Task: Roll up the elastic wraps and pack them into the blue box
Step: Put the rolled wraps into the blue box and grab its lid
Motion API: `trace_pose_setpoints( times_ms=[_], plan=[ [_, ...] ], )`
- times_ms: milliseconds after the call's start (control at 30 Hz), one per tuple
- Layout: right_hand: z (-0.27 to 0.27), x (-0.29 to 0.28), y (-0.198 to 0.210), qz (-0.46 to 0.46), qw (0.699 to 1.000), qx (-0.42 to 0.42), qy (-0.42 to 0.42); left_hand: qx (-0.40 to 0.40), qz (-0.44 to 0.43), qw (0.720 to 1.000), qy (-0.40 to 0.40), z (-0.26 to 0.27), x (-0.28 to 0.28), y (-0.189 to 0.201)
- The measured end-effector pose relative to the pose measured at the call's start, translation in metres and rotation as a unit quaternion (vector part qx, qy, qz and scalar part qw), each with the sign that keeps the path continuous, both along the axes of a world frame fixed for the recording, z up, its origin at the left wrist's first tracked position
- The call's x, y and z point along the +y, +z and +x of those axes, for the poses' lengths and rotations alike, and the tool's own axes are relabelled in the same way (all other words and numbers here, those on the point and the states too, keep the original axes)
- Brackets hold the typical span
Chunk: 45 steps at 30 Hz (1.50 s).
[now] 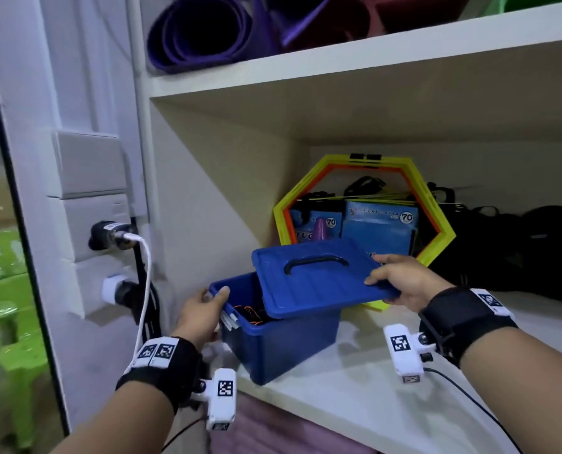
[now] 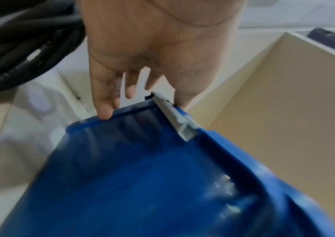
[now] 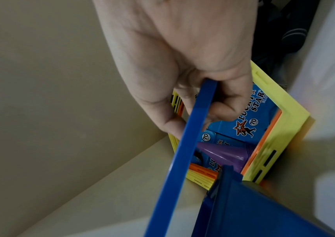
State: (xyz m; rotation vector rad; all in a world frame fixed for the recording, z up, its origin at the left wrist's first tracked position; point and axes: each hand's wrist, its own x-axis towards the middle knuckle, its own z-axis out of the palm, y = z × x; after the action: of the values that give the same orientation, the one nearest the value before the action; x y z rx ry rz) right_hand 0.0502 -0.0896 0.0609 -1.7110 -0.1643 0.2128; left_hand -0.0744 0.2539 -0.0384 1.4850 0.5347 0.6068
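Gripping the blue lid [image 1: 319, 273] by its right edge, my right hand [image 1: 404, 281] has thumb on top and fingers curled beneath, holding it tilted over the blue box [image 1: 283, 342]. My left hand [image 1: 201, 311] holds the box's left rim, thumb over the edge, beside a grey latch [image 2: 174, 115]. The box sits on the shelf [image 1: 355, 388], partly uncovered, with orange-and-black wraps [image 1: 248, 314] inside. Behind it lean yellow hexagon frames [image 1: 437, 211] around blue packets [image 1: 381, 224] and a purple cone [image 3: 221, 154].
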Motion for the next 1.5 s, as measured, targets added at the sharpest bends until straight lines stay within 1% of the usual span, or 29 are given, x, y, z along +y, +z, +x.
trace_pose_setpoints(
  times_ms=[67,233,367,500,600,700,833,967,1067,1267,1400,1500],
  plan=[
    [0.005,0.000,0.000,0.003,1.000,-0.002,-0.002,-0.007,-0.021,0.999,0.028,-0.005,-0.006,0.002],
    [0.016,0.000,0.005,0.030,1.000,-0.003,-0.002,-0.018,-0.003,1.000,0.016,-0.011,-0.031,0.008],
    [0.015,0.000,0.011,0.035,0.999,-0.004,0.002,-0.015,-0.006,1.000,0.027,-0.009,-0.027,0.016],
    [0.015,0.003,0.010,0.022,1.000,0.002,0.016,-0.002,-0.019,1.000,0.013,-0.011,-0.013,0.019],
    [0.011,0.007,0.007,0.013,1.000,0.006,0.021,-0.012,-0.041,0.999,-0.008,-0.012,-0.008,0.020],
    [0.006,0.009,0.005,0.003,0.999,0.006,0.031,-0.016,-0.028,0.999,-0.013,-0.013,-0.010,0.021],
    [0.001,0.004,0.008,0.007,1.000,0.002,0.015,-0.019,-0.011,1.000,-0.012,-0.012,-0.007,0.018],
    [-0.004,-0.007,0.013,0.026,0.999,0.002,-0.022,-0.017,0.002,1.000,-0.014,-0.010,-0.003,0.016],
    [-0.011,-0.020,0.017,0.035,0.999,-0.002,-0.041,-0.023,0.009,0.999,-0.033,-0.013,-0.005,0.017],
    [-0.022,-0.046,0.017,0.034,0.997,0.000,-0.067,-0.008,0.004,0.992,-0.125,-0.014,-0.035,0.020],
    [-0.030,-0.060,0.012,0.022,0.997,0.010,-0.079,-0.010,-0.034,0.980,-0.196,-0.005,-0.060,0.029],
    [-0.040,-0.070,0.010,0.003,0.996,0.011,-0.089,-0.015,-0.055,0.977,-0.204,0.010,-0.075,0.030]
  ],
)
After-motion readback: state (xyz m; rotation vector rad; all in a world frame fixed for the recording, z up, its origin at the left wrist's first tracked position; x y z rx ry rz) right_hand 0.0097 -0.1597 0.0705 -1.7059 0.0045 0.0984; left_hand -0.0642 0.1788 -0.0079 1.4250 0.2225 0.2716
